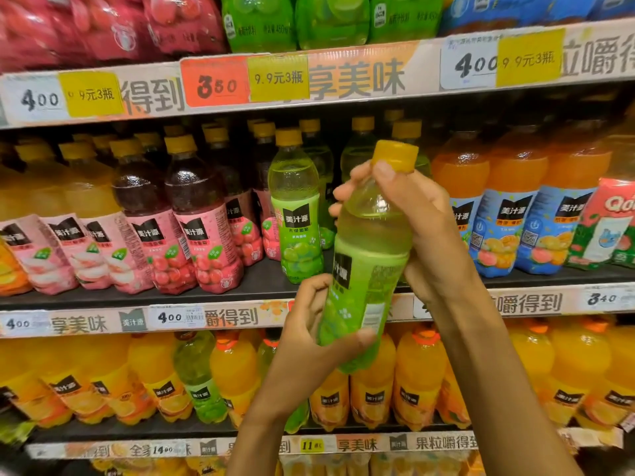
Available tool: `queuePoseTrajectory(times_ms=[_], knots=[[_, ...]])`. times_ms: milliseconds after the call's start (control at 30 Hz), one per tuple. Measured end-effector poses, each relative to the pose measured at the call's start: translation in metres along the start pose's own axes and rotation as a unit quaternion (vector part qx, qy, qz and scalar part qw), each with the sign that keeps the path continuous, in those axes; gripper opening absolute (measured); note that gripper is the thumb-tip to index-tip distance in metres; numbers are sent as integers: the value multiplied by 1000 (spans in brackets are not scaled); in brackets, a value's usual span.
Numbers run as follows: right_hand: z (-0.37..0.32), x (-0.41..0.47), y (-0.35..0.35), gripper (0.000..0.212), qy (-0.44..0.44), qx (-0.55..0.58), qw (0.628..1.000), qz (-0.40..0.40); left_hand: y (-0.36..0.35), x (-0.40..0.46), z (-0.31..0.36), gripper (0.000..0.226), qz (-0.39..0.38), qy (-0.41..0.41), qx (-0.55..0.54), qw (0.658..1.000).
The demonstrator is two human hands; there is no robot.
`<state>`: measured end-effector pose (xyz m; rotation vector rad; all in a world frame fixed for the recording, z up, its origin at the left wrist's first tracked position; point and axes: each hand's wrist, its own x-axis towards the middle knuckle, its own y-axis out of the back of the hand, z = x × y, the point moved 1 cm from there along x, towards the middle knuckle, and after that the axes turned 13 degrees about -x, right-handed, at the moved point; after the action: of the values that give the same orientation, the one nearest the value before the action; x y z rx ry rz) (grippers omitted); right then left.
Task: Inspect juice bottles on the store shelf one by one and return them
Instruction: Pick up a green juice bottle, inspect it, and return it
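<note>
I hold a green grape juice bottle (369, 249) with a yellow cap in front of the middle shelf, tilted slightly to the right at the top. My left hand (311, 324) grips its lower part, thumb across the label's bottom. My right hand (417, 218) wraps the neck and shoulder just under the cap. Another green grape bottle (296, 207) stands upright on the middle shelf (261, 286), just left of the held one.
Dark red juice bottles (199, 214) and pink-labelled ones stand left on the middle shelf, orange ones (508, 201) to the right. The lower shelf holds several orange bottles (419, 379) and a green one (199, 379). Price strips (220, 84) run along the shelf edges.
</note>
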<state>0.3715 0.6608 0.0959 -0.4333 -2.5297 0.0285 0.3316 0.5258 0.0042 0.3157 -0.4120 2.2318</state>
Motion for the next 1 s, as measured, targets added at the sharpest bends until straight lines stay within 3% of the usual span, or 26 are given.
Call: queuePoseTrajectory(times_ms=[133,267,400,533,700,800,933,1000], knots=[[0,7,4,33,-46,28,998,21,3,-4,1,44,21,9,-13,1000],[6,11,2,39,-77,74,994,-21,4,-9,-6,80,-18,95,-119,988],[9,13,-1,31,-98,140,985,-24,3,-8,-13,80,-14,142,-42,989],[6,11,4,24,-79,44,995,39,8,-2,-10,64,-1,143,18,990],[9,7,-3,22,-71,-78,992,76,-3,1,-20,94,98,145,-58,983],[10,9,0,27,-99,-47,993,46,-11,1,-18,95,150,149,-85,974],[14,12,4,27,-110,37,993,14,-11,0,-13,74,67,165,-188,966],[17,12,-1,41,-134,100,985,-31,-14,-2,-11,73,11,186,-245,951]])
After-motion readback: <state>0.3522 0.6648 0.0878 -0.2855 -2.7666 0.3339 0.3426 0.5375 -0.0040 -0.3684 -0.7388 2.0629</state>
